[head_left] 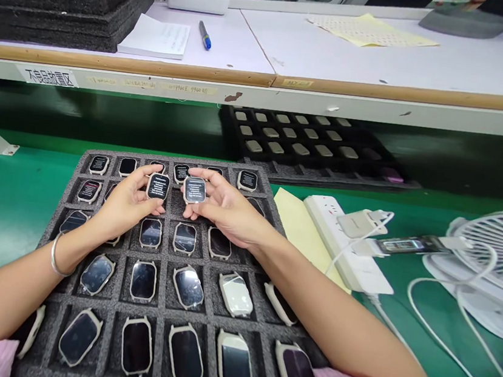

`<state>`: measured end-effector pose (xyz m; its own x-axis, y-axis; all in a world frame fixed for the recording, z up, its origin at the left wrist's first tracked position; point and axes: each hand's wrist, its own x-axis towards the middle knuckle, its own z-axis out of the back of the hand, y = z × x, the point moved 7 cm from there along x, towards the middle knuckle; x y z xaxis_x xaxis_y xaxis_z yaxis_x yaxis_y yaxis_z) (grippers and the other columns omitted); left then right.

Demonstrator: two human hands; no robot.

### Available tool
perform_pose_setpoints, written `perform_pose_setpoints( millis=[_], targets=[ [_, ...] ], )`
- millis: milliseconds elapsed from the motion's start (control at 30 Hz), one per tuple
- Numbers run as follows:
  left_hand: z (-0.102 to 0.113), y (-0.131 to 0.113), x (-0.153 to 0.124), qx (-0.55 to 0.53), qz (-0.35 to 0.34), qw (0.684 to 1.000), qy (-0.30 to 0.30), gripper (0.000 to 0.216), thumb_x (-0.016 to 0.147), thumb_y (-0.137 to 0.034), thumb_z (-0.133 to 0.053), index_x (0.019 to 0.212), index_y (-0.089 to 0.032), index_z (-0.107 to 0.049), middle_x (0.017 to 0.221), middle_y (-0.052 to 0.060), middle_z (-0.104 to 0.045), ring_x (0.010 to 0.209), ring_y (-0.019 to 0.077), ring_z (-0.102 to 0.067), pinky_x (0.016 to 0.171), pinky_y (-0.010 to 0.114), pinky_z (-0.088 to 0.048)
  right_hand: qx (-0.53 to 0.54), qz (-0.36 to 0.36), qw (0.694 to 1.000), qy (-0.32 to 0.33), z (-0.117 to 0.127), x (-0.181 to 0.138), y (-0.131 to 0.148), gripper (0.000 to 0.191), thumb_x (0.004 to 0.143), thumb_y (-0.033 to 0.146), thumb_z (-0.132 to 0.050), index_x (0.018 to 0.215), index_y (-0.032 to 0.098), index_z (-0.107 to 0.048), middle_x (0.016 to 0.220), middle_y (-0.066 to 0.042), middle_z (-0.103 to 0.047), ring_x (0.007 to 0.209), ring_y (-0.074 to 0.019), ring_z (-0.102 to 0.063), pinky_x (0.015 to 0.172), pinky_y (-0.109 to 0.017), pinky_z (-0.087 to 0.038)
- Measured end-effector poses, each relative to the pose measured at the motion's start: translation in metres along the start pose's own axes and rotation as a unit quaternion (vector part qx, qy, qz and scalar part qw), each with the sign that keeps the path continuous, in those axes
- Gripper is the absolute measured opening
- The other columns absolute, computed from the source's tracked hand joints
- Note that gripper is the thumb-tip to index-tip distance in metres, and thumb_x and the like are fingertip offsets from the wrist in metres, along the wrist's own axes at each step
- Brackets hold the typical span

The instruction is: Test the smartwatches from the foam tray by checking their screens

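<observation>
A black foam tray (118,303) with several square pockets lies in front of me on the green mat, and most pockets hold a smartwatch body with a beige rim. My left hand (128,201) holds one watch body (159,187) above the tray's far half, its lit screen showing white text. My right hand (222,206) holds a second watch body (195,190) right beside it, also lit with text. The two watches are almost touching. A silver bangle (56,256) circles my left wrist.
A second foam tray (307,143) of watch bodies sits under the shelf behind. To the right lie a white power strip (345,243) with plugs and cables, a yellow sheet (293,221) and a white fan (497,255). The shelf above holds foam sheets, a notepad, and a blue pen (205,35).
</observation>
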<state>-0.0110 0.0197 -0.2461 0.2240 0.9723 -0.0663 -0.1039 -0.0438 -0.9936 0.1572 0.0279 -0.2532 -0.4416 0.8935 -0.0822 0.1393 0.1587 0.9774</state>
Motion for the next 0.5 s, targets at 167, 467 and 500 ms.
perform_pose_setpoints(
  millis=[167, 467, 500],
  targets=[
    [0.011, -0.011, 0.005, 0.344, -0.068, 0.936, -0.013, 0.044, 0.074, -0.029, -0.077, 0.114, -0.020, -0.062, 0.104, 0.006, -0.062, 0.101, 0.0262, -0.057, 0.097, 0.047, -0.046, -0.315, 0.111, 0.942, -0.026, 0.007, 0.003, 0.008, 0.047, 0.079, 0.023, -0.067, 0.124, 0.022, -0.055, 0.109, -0.007, -0.057, 0.095, -0.0229, -0.062, 0.090, -0.045, -0.051],
    [0.004, -0.023, 0.000, 0.530, -0.090, 0.843, -0.018, 0.057, 0.082, -0.046, -0.072, 0.132, -0.024, -0.060, 0.120, 0.011, -0.052, 0.112, 0.0330, -0.043, 0.100, 0.052, -0.036, -0.590, 0.123, 0.798, -0.026, 0.006, 0.000, 0.023, 0.056, 0.087, 0.043, -0.065, 0.139, 0.022, -0.057, 0.133, -0.016, -0.053, 0.121, -0.0369, -0.050, 0.098, -0.053, -0.040],
    [0.000, -0.029, 0.001, 0.532, -0.107, 0.840, -0.011, 0.053, 0.083, -0.047, -0.071, 0.130, -0.025, -0.062, 0.117, 0.011, -0.052, 0.111, 0.0323, -0.043, 0.099, 0.051, -0.037, -0.603, 0.135, 0.785, -0.044, 0.011, -0.004, 0.035, 0.053, 0.090, 0.043, -0.062, 0.138, 0.023, -0.057, 0.133, -0.016, -0.054, 0.120, -0.0369, -0.051, 0.096, -0.052, -0.040]
  ],
)
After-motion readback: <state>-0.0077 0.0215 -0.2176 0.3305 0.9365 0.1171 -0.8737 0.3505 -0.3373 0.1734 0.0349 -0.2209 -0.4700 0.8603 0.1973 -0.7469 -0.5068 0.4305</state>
